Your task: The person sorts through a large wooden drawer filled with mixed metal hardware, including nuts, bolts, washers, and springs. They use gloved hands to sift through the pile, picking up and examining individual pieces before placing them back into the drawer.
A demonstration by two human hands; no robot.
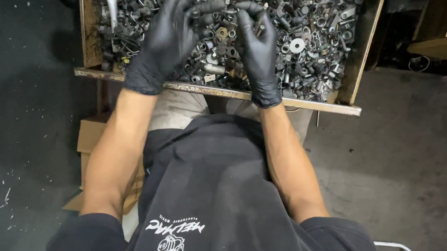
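I hold both gloved hands over the tray (359, 57) of mixed hardware (306, 21). My left hand (169, 38) is spread wide, empty. My right hand (257, 46) curls narrowly; I cannot tell whether it pinches anything. The pile looks unsorted, so nearly everything remains.

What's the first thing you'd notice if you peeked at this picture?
Probably the big wooden tray at the top, heaped with grey metal bits like nuts, washers and bolts. Right above that heap are two hands in shiny black gloves, the left hand spread open and the right hand curled, fingers nearly meeting. One pale round washer stands out beside the right hand.
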